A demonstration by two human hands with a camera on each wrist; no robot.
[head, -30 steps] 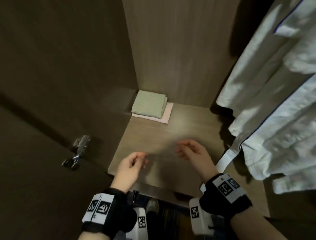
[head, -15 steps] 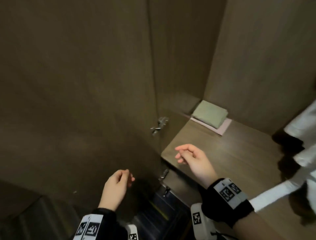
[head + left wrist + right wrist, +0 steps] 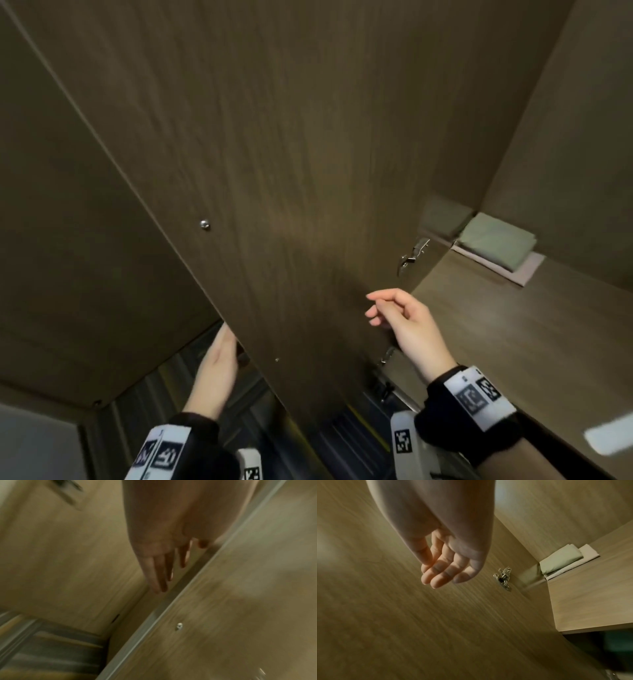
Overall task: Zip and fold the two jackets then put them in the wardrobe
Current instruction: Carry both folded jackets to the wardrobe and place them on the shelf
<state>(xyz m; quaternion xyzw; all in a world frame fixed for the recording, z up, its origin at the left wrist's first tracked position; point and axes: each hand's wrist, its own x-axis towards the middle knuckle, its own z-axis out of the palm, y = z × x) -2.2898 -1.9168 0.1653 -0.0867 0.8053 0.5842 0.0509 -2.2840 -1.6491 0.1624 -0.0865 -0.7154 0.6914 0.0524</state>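
A wardrobe door point(image 3: 274, 205) of dark wood grain now fills most of the head view, where a second ago the view looked straight into the open wardrobe and white clothes hung at the right. Those hanging clothes are now out of sight. The left hand point(image 3: 219, 366) has moved from above the shelf to the door's near left edge; its fingers point(image 3: 159, 574) reach out fairly straight along the edge and seem to touch it, though blur makes it unclear whether they hook round it. The right hand point(image 3: 404, 322) hovers in front of the door's inner face, fingers point(image 3: 436, 577) loosely curled and holding nothing. To the far right, on the wardrobe shelf point(image 3: 513, 342), lies a folded pale green jacket point(image 3: 496, 243) on top of a folded pale pink one point(image 3: 524, 274), pushed into the back corner just past a metal hinge point(image 3: 412, 257). With both folded garments on the shelf and both hands free, the putting-away looks finished, and the left hand appears placed to swing the door shut. A small metal screw head point(image 3: 205, 224) shows on the door. No brand or readable writing appears anywhere; the wrist bands point(image 3: 476, 397) carry only black-and-white square code markers, with no legible words.
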